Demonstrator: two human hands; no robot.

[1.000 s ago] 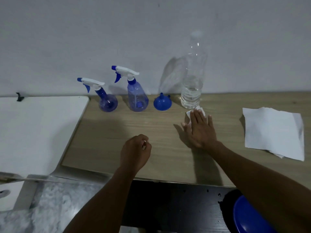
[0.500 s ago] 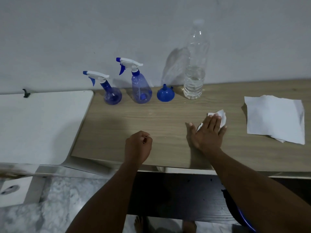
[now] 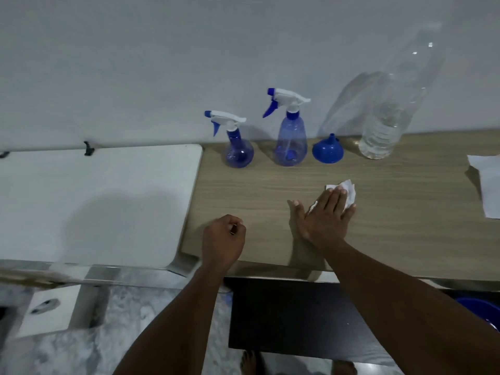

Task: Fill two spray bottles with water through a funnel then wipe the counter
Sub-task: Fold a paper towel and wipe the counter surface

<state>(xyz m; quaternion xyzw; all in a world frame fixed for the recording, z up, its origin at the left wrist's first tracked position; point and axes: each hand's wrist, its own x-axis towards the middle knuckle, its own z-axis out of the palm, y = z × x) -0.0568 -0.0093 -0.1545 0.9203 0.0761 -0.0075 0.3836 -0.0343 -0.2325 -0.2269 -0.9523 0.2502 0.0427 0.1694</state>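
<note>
Left of the funnel (image 3: pixel 327 153), along the wall: white board (image 3: pixel 94 201) butted against the wooden counter (image 3: pixel 392 226), then round spray bottle (image 3: pixel 238 150), then tall spray bottle (image 3: pixel 290 142), both upright with trigger heads on and apparently holding water; just right of the funnel, large clear water bottle (image 3: pixel 384 131), upright, partly full, cap end blurred; further right of it, at the frame edge, spare sheet of white paper (image 3: pixel 487 188). Nearer than the funnel and slightly left: left hand (image 3: pixel 223 239) curled into a loose fist, resting by the counter's front edge, gripping nothing visible. Nearer than the funnel and slightly right: right hand (image 3: pixel 324 215) spread flat, palm down, pinning a crumpled paper towel (image 3: pixel 349 190) to the wood, fingers extended rather than closed around it. Filling judged done; wiping in hand. Risks from here: a broad sweep toward the wall knocking the funnel or the light spray bottles over; a bump to the tall water bottle tipping it and re-wetting the wiped area; flat-palm pressure alone letting the small wad slip out or tear when soaked; wet patches left behind the bottles if never lifted.
</note>
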